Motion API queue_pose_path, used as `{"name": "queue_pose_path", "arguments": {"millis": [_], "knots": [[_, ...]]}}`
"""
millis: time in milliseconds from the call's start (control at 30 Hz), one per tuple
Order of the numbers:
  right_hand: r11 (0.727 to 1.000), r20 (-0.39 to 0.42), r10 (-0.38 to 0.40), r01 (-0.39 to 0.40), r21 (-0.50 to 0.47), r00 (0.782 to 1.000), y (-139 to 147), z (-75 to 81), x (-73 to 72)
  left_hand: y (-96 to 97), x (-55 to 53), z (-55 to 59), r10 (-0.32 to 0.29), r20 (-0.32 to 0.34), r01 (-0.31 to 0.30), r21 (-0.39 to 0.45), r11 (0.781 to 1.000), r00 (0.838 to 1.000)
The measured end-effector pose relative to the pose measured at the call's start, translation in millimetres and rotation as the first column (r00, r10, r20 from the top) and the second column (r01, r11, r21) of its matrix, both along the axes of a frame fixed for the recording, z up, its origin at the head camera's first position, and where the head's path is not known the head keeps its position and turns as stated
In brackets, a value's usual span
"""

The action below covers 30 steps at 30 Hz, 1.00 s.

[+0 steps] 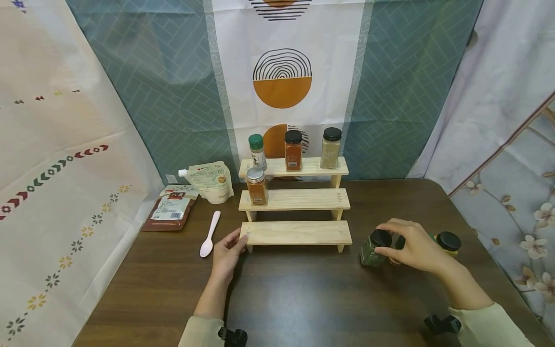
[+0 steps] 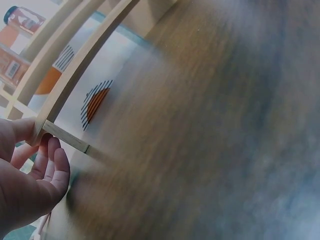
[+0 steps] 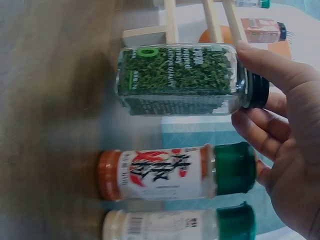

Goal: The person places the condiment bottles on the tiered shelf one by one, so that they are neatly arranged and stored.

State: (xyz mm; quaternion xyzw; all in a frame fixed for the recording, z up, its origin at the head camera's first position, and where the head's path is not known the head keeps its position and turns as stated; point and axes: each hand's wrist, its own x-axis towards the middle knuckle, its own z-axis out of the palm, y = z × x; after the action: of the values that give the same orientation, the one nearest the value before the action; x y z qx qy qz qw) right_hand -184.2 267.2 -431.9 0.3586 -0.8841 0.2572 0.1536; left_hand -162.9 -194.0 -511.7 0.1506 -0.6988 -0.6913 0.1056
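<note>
A three-step wooden spice rack [image 1: 299, 233] stands at the middle of the table. My left hand [image 1: 227, 255] pinches the left end of its lowest step, thumb above and fingers below, as the left wrist view also shows. To the right of the rack, my right hand [image 1: 412, 246] holds a glass jar of dried parsley [image 3: 175, 75] by the neck, just under its black lid. Green flakes fill the jar. Beside it in the right wrist view are a red spice shaker [image 3: 160, 172] and a paler shaker [image 3: 165, 225], both green-capped; in the head view my right hand partly hides them.
The top step bears a green-capped shaker [image 1: 258, 154], a red-brown spice jar [image 1: 293, 153] and a pale one [image 1: 330, 152]. A silver-lidded jar [image 1: 257, 188] stands on the middle step. Left are a spoon [image 1: 210, 236], a spouted pouch [image 1: 212, 183] and a brown packet [image 1: 171, 209]. Another black-lidded container [image 1: 448, 241] stands right.
</note>
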Motion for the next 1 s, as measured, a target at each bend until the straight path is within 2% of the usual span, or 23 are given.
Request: {"name": "queue_pose_path", "arguments": {"millis": [233, 433, 600, 1000], "knots": [[0.997, -0.091, -0.067, 0.063, -0.053, 0.994, -7.9, 19.3, -5.0, -0.2, -0.4, 0.0, 0.014, 0.004, -0.014, 0.014, 1.0, 1.0], [0.99, -0.149, -0.102, 0.086, -0.114, 0.984, -19.7, 35.1, -10.9, 0.1, -0.3, 0.1, 0.002, -0.002, -0.002, 0.007, 1.0, 1.0], [0.983, -0.155, -0.133, 0.109, -0.15, 0.979, -32.7, 43.6, -17.3, 0.1, -0.2, -0.3, 0.004, -0.006, -0.004, 0.01, 1.0, 1.0], [0.968, -0.113, -0.134, 0.106, -0.226, 0.985, -68.2, 59.7, -32.7, -0.8, -1.5, 0.1, 0.007, 0.008, -0.007, 0.005, 1.0, 1.0]]}}
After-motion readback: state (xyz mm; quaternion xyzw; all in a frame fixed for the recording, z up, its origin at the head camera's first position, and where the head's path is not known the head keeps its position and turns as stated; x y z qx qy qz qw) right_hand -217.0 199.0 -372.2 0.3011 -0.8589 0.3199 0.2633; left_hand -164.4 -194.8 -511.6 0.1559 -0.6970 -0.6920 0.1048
